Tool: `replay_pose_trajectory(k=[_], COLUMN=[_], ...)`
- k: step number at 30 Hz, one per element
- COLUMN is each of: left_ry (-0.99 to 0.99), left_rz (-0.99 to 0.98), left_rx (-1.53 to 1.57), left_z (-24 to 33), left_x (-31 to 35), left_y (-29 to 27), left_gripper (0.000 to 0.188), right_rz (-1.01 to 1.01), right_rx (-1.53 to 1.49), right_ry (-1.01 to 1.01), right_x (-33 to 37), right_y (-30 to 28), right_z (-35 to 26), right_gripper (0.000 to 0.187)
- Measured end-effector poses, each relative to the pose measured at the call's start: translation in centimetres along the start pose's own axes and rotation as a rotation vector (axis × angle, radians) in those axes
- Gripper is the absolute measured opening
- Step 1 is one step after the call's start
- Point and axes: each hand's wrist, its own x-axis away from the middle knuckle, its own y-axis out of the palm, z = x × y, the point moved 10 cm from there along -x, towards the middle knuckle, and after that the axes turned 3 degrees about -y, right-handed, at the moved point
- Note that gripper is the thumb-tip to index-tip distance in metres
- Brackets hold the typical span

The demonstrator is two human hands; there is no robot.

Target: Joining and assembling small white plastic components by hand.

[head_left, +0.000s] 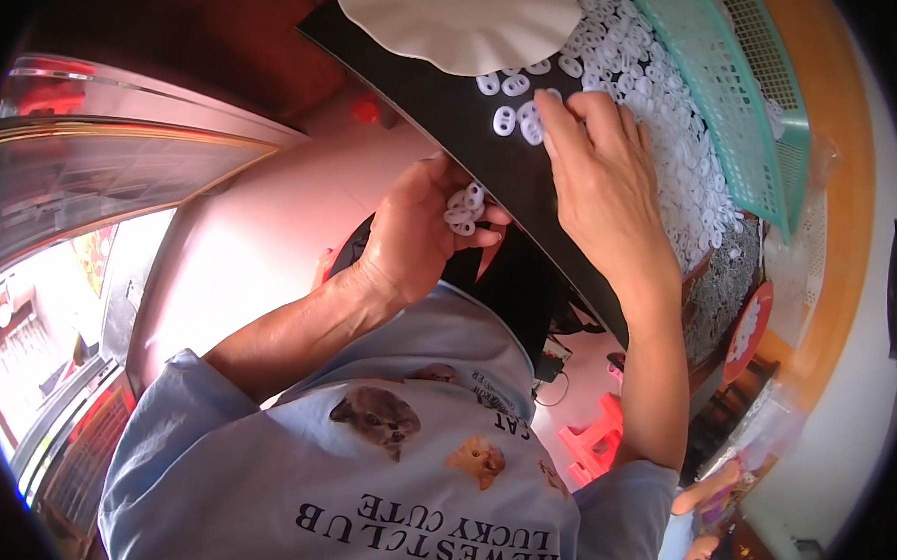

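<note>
Several small white oval plastic pieces with two holes (465, 210) sit bunched in the fingers of my left hand (411, 223), which is curled palm up beside the edge of the black tabletop (518, 183). Over the tabletop, my right hand (613, 182) is palm down with bent fingers. Its thumb and forefinger touch a few loose two-hole pieces (531, 121), though its other fingertips are hidden. A single two-hole piece (504, 120) lies just left of them. Beyond my right hand spreads a large heap of the same white pieces (689, 160).
A white scalloped dish (460, 20) stands at the far edge. Green mesh baskets (741, 113) lean along the right side, near a grey pile of small bits (724, 282) and a round red fan-like disc (748, 333). A red plastic stool (597, 442) is on the floor; another person (698, 531) sits lower right.
</note>
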Motion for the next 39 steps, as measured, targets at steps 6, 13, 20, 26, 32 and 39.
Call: replay_pose_trajectory(k=[6,13,20,26,32,39], left_ry=[-0.025,-0.031,-0.027,-0.025,-0.002,-0.007], left_rz=[0.02,0.002,-0.032,0.08,0.109,0.072], left_rx=[0.04,0.064,0.065,0.152,0.091,0.034], left_z=[0.6,0.5,0.7,0.6,1.0,0.6], left_x=[0.1,-0.3,-0.3,-0.4,0.2,-0.2], left_y=[0.0,0.2,0.6,-0.1,0.2,-0.2], left_gripper=[0.051,0.059,0.062,0.055,0.049,0.06], right_rz=[0.06,0.062,-0.077,-0.058,0.125,0.05], right_rx=[-0.121,0.004,0.039,0.027,-0.054,0.028], right_ry=[0.002,-0.032,-0.053,-0.175,-0.146,0.129], right_x=[1.1,0.4,0.9,2.1,2.5,0.8], right_y=[-1.5,-0.4,0.7,1.3,-0.4,-0.2], right_z=[0.1,-1.8,-3.8,-6.7,-5.2,0.2], right_gripper=[0.044,0.042,0.048,0.044,0.048,0.031])
